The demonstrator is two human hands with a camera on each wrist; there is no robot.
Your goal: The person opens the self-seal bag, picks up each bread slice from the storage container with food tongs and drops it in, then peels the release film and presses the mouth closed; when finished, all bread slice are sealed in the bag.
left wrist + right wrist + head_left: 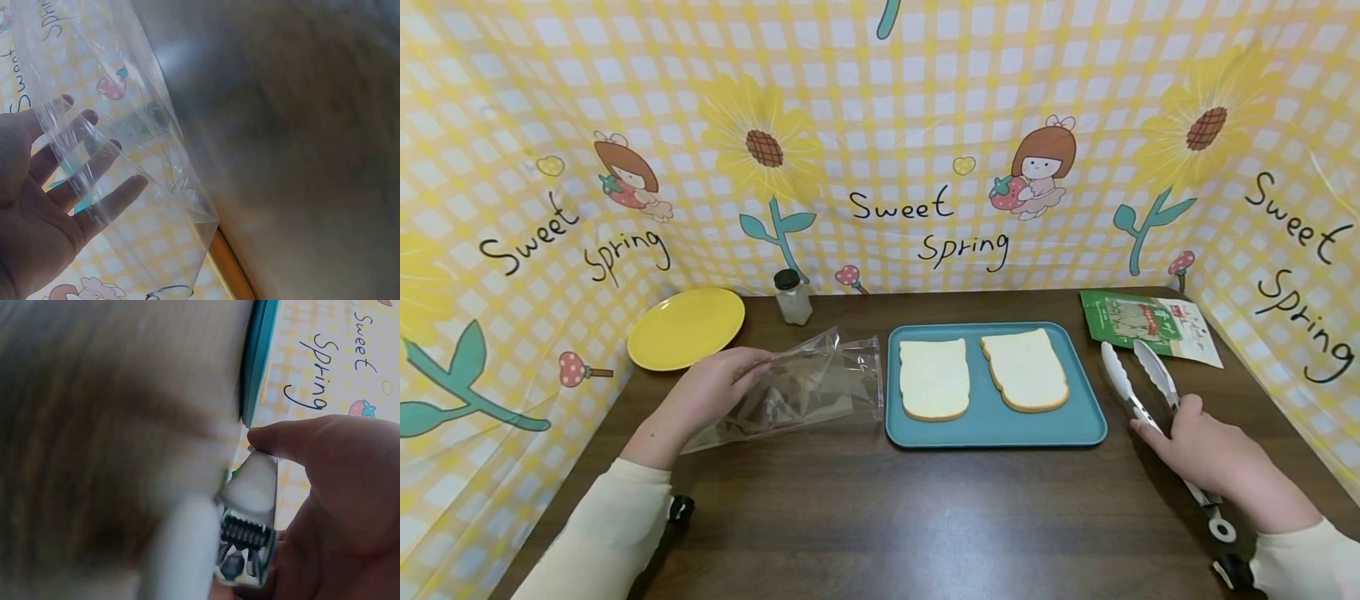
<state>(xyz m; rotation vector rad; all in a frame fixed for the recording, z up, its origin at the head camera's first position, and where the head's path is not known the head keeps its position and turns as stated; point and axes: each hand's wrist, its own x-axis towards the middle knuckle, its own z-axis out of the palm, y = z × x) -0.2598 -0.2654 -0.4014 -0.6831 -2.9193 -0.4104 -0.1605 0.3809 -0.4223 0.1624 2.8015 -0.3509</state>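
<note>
My left hand (718,387) pinches the edge of a clear plastic bag (820,383) left of the teal tray. Through the see-through film in the left wrist view, several fingers (103,203) show spread apart. On the right, my right hand (1210,446) grips metal tongs with white tips (1120,371), thumb along one arm and fingers around the other side. The tongs' arms stand apart with nothing between them, their tips pointing away toward the green packet. Two bread slices (934,379) lie side by side on the teal tray (992,432); the right slice (1026,371) is slightly turned.
At the back left lies a yellow plate (685,329), with a small black-capped jar (792,297) to its right. A green and white packet (1150,325) lies at the back right. Checked cloth printed with sunflowers (865,150) walls the brown table (880,517) on three sides.
</note>
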